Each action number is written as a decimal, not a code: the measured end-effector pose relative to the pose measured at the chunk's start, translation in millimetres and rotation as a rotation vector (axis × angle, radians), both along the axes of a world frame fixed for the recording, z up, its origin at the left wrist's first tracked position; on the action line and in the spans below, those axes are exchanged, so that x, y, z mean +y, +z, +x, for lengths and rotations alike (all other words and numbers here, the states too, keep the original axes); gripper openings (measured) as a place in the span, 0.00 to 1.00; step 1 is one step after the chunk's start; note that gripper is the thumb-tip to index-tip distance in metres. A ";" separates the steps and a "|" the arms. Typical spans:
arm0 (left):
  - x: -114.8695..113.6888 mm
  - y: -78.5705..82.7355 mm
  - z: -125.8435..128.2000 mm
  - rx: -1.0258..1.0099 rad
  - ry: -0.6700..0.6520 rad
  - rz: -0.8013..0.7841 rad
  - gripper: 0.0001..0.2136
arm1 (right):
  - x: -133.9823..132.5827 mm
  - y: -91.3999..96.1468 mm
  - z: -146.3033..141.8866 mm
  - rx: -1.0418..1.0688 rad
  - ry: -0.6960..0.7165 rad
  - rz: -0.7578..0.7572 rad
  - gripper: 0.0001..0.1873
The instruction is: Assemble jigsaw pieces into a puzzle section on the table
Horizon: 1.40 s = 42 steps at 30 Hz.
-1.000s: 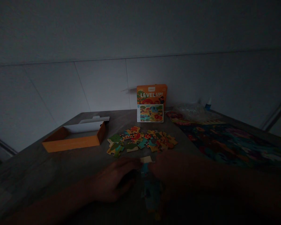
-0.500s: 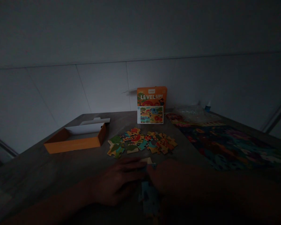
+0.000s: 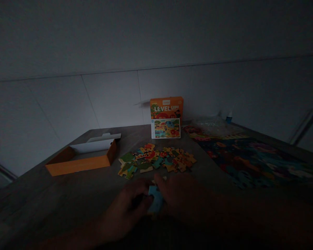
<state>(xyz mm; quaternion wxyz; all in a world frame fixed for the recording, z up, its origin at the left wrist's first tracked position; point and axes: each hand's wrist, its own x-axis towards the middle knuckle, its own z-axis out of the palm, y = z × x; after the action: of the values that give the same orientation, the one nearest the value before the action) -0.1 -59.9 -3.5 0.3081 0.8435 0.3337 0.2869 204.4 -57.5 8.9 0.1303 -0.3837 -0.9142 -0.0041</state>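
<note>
Thumb and fingers of my left hand (image 3: 121, 208) pinch the left side of a light-blue puzzle piece (image 3: 155, 200), in the head view. My right hand (image 3: 184, 194) is curled against its other side; that grip is too dark for me to tell whether it pinches too. I have the piece at the near part of the desk (image 3: 67, 198), nearer me than the loose pile of puzzle pieces (image 3: 150, 156), which lies around the middle. Towards the left edge sits an open orange box tray (image 3: 80, 166), its white flap (image 3: 104, 137) pointing at the far left corner. By the middle of the far edge, an orange "LEVEL UP!" box (image 3: 167, 108) stands upright, a picture card (image 3: 166, 128) in front of it. Along the right edge lies a dark, colourful sheet (image 3: 250, 156), with clear plastic (image 3: 211, 124) and a small blue bottle (image 3: 229, 118) near the far right corner.
</note>
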 end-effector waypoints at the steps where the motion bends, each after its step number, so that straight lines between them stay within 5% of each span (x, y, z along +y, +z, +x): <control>1: 5.2 -3.5 -1.4 -0.063 0.098 -0.029 0.12 | 5.9 0.2 -1.9 0.067 -0.050 -0.016 0.29; 5: 30.9 -7.3 -8.7 -0.217 0.301 -0.186 0.18 | 35.9 -14.0 -3.1 0.375 -0.132 -0.255 0.14; 9: 42.9 -4.6 -11.8 -0.317 0.199 -0.400 0.16 | 53.2 -31.4 -1.5 0.572 -0.112 -0.334 0.10; 15: 44.5 -11.2 -13.8 -0.367 0.080 -0.477 0.16 | 51.7 -30.1 -1.9 0.591 -0.170 -0.338 0.09; 21: 45.7 -12.3 -14.5 -0.373 0.152 -0.504 0.20 | 53.8 -33.2 -1.5 0.698 -0.157 -0.400 0.03; 24: 42.0 -10.3 -12.9 -0.302 0.175 -0.458 0.18 | 52.3 -31.9 0.2 0.776 -0.118 -0.490 0.10; 29: 37.7 -14.5 -9.7 -0.217 0.094 -0.357 0.15 | 50.9 -26.2 2.3 0.783 -0.092 -0.401 0.13; 37: 36.6 -14.5 -10.5 -0.191 0.143 -0.288 0.16 | 54.3 -30.8 2.4 0.756 -0.038 -0.409 0.13; 42: 40.7 -10.1 -10.0 -0.357 0.268 -0.366 0.17 | 51.4 -29.6 1.2 0.678 -0.062 -0.378 0.12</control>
<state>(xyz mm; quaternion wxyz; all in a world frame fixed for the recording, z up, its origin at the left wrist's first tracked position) -10.1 -19.3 -13.7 0.4683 0.6582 0.4289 0.4043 205.7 -6.1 -20.8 0.3519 -0.4079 -0.7918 0.2877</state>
